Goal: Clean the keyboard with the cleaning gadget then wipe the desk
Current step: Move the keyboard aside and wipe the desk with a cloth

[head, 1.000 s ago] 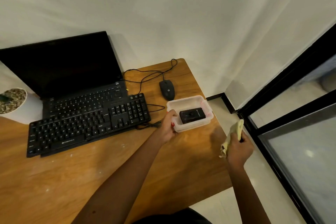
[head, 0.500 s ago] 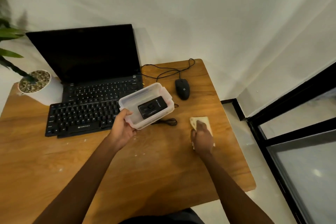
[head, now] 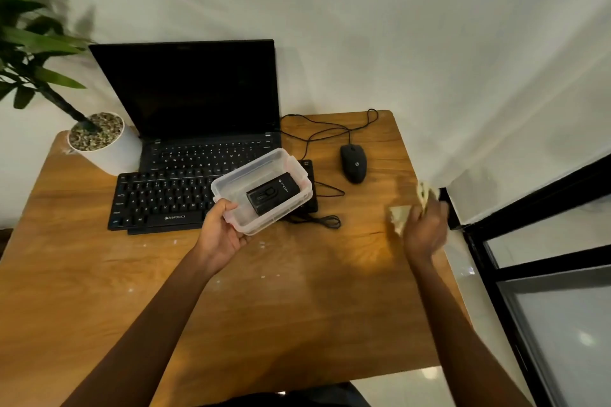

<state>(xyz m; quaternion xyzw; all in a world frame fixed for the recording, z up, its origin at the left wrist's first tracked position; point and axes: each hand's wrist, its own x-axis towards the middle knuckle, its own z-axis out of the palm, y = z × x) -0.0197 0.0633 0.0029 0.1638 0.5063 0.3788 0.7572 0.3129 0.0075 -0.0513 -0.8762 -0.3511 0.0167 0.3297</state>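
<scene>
Nearest the camera, the wooden desk (head: 297, 307) fills the frame, with small pale specks scattered on its surface. Both bare forearms reach out over it. The left hand (head: 221, 235) grips the near corner of a clear plastic container (head: 231, 185), thumb over the rim and fingers curled beneath. The container is tilted and covers the right end of the keyboard (head: 158, 201) in this view. Inside it lies the cleaning gadget (head: 272, 193), a small black block resting flat on the container's floor.

Over to the right, near the desk's right edge, the right hand (head: 426, 228) is smeared by motion blur. Its fingers look curled around a pale yellow cloth (head: 400, 216), which bunches out on the far side of the hand. With that blur, I cannot tell whether the cloth touches the wood.

Just beyond the hands, a looped black cable (head: 325, 221) lies on the desk beside the keyboard. The keyboard sits flat, overlapping the front of the open laptop (head: 198, 92), whose screen is dark. A black mouse (head: 353, 163) rests to the right of the laptop, its cord curling towards the back edge. At the far left corner stands a white plant pot (head: 109, 155) topped with pebbles, leaves spreading above. A pale wall (head: 396, 26) is behind, and a dark window frame (head: 529, 208) is at the right.
</scene>
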